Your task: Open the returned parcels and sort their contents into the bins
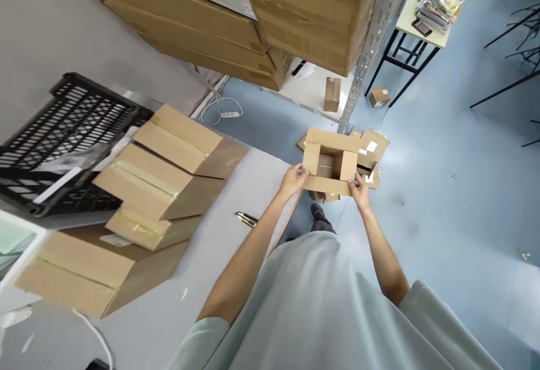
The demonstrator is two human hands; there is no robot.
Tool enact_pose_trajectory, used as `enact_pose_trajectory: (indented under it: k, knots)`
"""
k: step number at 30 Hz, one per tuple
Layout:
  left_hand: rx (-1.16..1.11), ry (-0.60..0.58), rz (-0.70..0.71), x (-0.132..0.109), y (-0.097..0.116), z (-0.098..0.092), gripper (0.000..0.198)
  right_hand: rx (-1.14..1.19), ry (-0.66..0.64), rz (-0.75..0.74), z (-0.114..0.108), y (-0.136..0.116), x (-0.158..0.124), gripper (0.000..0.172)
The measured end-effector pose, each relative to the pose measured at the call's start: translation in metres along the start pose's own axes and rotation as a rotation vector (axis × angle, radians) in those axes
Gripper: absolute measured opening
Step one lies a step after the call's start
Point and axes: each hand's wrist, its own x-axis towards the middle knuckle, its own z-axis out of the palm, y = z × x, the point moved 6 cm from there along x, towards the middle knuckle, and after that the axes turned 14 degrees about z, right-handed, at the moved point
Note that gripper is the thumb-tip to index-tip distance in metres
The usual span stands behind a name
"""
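Between my hands is a small cardboard box (310,158), its flaps spread outward and its inside showing bare cardboard. My left hand (292,181) grips the box at its left near corner. At the right near corner, my right hand (359,191) pinches the edge of a flap. The box is held out past the table's edge, above the floor. On the grey table (219,257), a utility knife (246,219) lies by my left forearm.
Several closed cardboard boxes (169,167) line the table's left part, beside a black plastic crate (80,134). Below the held box, opened cartons (373,146) lie on the blue floor. A metal shelf post (371,38) rises ahead, with large cartons (312,10) on the shelf.
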Motion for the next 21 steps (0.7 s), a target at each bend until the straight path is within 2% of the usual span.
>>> enact_pose_trajectory:
  k: [4,7,10,12,14,16,18,21]
  knots:
    - [0.071,-0.203,0.062,0.037,0.028,0.063,0.053,0.07,0.113,0.039,-0.053,0.01,0.028,0.084]
    - [0.079,-0.3,0.098,0.065,0.053,0.105,0.054,0.118,0.189,0.089,-0.086,0.011,0.047,0.085]
    - [0.009,-0.37,0.149,0.093,0.085,0.14,0.055,0.172,0.267,0.093,-0.118,0.003,0.07,0.09]
    - [-0.088,-0.395,0.174,0.107,0.106,0.157,0.062,0.207,0.295,0.094,-0.135,-0.004,0.086,0.096]
    - [-0.149,-0.359,0.196,0.117,0.119,0.163,0.067,0.223,0.303,0.115,-0.145,-0.008,0.099,0.102]
    - [-0.138,-0.299,0.215,0.117,0.12,0.159,0.067,0.207,0.303,0.136,-0.148,-0.009,0.106,0.104]
    - [-0.118,-0.282,0.208,0.104,0.106,0.148,0.063,0.166,0.284,0.134,-0.143,-0.008,0.108,0.1]
    - [-0.149,-0.278,0.119,0.061,0.061,0.119,0.057,0.079,0.193,0.098,-0.114,-0.007,0.102,0.09]
